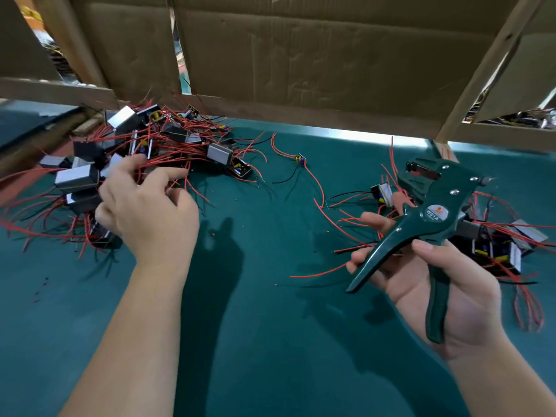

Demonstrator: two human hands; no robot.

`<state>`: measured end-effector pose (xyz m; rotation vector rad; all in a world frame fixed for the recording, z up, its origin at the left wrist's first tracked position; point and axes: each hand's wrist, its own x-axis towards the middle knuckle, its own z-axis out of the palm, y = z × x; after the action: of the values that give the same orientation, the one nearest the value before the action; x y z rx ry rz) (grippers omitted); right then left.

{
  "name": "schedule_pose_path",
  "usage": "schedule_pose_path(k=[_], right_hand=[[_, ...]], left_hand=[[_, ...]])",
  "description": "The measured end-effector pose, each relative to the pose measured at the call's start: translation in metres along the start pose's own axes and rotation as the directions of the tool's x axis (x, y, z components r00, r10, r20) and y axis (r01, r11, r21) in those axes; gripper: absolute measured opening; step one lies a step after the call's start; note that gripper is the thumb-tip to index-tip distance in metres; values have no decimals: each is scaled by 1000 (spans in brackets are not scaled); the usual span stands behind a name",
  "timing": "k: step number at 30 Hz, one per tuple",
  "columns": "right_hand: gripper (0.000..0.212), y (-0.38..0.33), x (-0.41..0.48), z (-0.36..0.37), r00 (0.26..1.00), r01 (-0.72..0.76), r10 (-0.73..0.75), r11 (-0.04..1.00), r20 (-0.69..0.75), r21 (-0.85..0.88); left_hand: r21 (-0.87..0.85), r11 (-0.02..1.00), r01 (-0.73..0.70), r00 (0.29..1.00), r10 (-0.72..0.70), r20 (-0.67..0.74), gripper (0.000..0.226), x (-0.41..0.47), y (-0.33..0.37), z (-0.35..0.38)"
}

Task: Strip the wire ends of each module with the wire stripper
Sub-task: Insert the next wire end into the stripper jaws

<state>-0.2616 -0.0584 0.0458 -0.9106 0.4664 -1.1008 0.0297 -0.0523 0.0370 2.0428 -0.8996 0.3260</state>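
Green-handled wire stripper [433,212], gripped in the right hand [445,296], handles sprung apart, no wire in it. The left hand [144,212] digs into the big left pile of modules [218,153] (holding one? cannot tell); the smaller right heap [496,251] is probably done.

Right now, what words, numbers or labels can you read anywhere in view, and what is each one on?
"W01A": on the round label at the pivot of the wire stripper, which the right hand holds.
Orange logo and fine print on that same label: too small to read.
Modules on the green mat: no legible markings.
Cardboard behind: no print visible.
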Motion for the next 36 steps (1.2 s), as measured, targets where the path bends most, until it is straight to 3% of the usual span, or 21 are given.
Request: schedule_pose_path(k=[2, 5, 9, 11, 14, 17, 20, 23, 27, 30, 33, 36], right_hand=[[70, 1, 1, 0, 1000, -9, 9, 1000, -2, 9], [70, 2, 1, 1, 1000, -15, 15, 1000, -3, 24], [75, 2, 1, 2, 1000, -29, 29, 999, -10, 24], [77, 3, 1, 3, 999, -38, 38, 999, -9, 26], [76, 4, 2, 3, 999, -42, 42, 999, -13, 30], [76, 5, 2, 2, 999, -47, 47, 999, -12, 28], [77, 7, 3, 2, 999, -53, 53, 998, -8, 31], [77, 7, 3, 3, 998, -55, 55, 998, -6, 35], [79, 6, 4, 3, 998, -56, 57, 998, -14, 37], [81, 7, 4, 2, 997, -65, 66, 997, -30, 41], [82, 7, 4, 3, 997, -62, 63, 998, -44, 30], [82, 6, 4, 5, 997, -48, 51, 998, -61, 38]], left_hand=[[130, 985, 115, 983, -132, 131, 34, 0, -5, 4], [251, 960, 126, 946, -193, 262, 49, 0, -11, 9], [186, 974, 132, 970, -166, 179, 57, 2, -8, 8], [69, 993, 91, 993, -96, 66, 54, 2, -3, 5], [-221, 962, -158, 986, 142, -88, 59, -5, 10, 2], [-499, 732, -464, 863, 501, -66, 61, -21, 26, 9], [-693, 578, -430, 714, 688, 131, 71, -44, 42, 15], [-750, 607, -264, 592, 716, 371, 92, -61, 47, 18], [-690, 707, -155, 672, 588, 451, 88, -60, 41, 23], [-533, 822, -200, 707, 498, 503, 78, -51, 35, 25], [-513, 798, -315, 593, 588, 550, 69, -49, 37, 18], [-610, 733, -301, 452, 673, 585, 59, -59, 45, 14]])
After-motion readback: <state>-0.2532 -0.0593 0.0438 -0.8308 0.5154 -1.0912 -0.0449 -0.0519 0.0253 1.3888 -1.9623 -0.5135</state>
